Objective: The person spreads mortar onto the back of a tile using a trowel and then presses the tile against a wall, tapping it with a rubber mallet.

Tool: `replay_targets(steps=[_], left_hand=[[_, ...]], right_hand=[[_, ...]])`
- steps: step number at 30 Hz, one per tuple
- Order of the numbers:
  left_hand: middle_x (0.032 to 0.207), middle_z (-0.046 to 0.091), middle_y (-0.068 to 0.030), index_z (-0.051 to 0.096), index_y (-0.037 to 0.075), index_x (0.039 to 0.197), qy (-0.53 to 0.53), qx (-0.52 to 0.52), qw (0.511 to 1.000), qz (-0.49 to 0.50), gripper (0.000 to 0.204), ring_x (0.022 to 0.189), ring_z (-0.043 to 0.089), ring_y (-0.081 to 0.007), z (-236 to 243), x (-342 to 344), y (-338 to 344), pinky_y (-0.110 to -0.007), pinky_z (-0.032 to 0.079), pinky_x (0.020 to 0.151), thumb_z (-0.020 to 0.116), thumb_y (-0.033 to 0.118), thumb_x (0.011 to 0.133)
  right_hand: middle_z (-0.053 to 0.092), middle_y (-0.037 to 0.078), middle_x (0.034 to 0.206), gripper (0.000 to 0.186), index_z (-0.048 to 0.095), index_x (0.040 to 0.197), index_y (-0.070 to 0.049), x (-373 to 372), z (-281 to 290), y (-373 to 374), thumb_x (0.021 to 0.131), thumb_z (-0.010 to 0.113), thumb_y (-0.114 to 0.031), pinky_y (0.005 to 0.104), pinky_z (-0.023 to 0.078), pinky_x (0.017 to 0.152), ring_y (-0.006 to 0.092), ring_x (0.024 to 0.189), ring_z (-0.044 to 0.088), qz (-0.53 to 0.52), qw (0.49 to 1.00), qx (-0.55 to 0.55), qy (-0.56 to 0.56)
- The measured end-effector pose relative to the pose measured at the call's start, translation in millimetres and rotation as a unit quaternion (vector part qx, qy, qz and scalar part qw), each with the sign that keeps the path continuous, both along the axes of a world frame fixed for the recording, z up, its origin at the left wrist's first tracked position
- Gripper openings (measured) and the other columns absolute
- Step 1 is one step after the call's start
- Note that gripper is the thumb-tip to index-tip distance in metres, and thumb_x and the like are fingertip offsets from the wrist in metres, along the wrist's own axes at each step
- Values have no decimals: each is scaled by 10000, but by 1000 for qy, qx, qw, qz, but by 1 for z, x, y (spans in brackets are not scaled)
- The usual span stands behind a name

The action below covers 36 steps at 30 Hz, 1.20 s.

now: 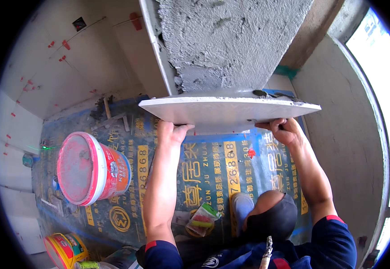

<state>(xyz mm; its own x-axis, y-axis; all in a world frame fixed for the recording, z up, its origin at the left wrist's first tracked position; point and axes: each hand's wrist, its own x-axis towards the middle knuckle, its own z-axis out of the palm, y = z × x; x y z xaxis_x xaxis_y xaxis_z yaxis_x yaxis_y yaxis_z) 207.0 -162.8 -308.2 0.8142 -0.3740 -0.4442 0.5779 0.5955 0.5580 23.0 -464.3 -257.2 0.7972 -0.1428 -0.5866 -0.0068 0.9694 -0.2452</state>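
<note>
A large pale wall tile (213,117) is held out in front of me, its white edge turned up towards me. It stands close to a pillar face (231,40) coated with rough grey mortar. My left hand (173,132) grips the tile's left part, thumb along its face and the other fingers largely hidden. My right hand (286,131) grips the right part, one finger stretched along the face and the others curled. Dark round pieces (261,93) show behind the tile's right part; their kind is unclear. Whether the tile touches the mortar cannot be told.
Printed protective sheeting (159,215) covers the floor. A red-and-white bucket (89,168) stands at left, with a yellow-and-red tub (65,251) nearer. A hammer (107,110) lies far left. A plastic packet (203,219) lies by my knee. A window (379,89) is at right.
</note>
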Motion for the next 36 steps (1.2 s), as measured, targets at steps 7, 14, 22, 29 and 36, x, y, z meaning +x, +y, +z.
replay_targets(steps=[7, 14, 22, 29, 36], left_hand=[[1397, 465, -174, 473, 69, 1332, -35, 1, 999, -19, 537, 1310, 355, -442, -11, 3, 2, -720, 198, 1023, 522, 433, 941], [1387, 483, -172, 488, 77, 1332, -30, 21, 999, -1, 506, 1299, 391, -422, -4, 0, -5, -696, 264, 1020, 483, 419, 960], [1435, 429, -194, 453, 45, 1363, -32, 9, 999, -3, 522, 1343, 314, -459, -12, 2, -7, -697, 177, 1059, 476, 382, 965], [1455, 409, -195, 445, 41, 1370, -25, 0, 1000, 1, 525, 1366, 277, -456, -9, 3, -9, -691, 138, 1076, 451, 384, 972], [1467, 392, -198, 438, 49, 1377, -20, -14, 1000, -7, 518, 1370, 266, -457, -8, 8, -5, -692, 143, 1074, 442, 375, 975]], right_hand=[[213, 444, 1401, 356, 476, 1335, -47, 14, 7, -1, 990, 389, -61, 106, 482, 451, 273, 1105, 522, -16, 999, 14, 47], [138, 409, 1450, 382, 446, 1373, -50, 18, -1, -17, 996, 437, -108, 101, 526, 482, 273, 1058, 586, -21, 998, 60, 27], [117, 401, 1472, 433, 385, 1422, -33, 25, -4, -25, 996, 395, -108, 106, 526, 489, 222, 995, 626, -13, 996, 78, 36], [143, 420, 1437, 407, 407, 1371, -4, 26, 10, -14, 970, 339, -7, 110, 510, 486, 117, 822, 588, -5, 998, 34, 44], [162, 421, 1433, 398, 427, 1356, -13, 31, 8, -17, 968, 337, -10, 108, 494, 477, 154, 907, 581, -30, 996, 72, 46]])
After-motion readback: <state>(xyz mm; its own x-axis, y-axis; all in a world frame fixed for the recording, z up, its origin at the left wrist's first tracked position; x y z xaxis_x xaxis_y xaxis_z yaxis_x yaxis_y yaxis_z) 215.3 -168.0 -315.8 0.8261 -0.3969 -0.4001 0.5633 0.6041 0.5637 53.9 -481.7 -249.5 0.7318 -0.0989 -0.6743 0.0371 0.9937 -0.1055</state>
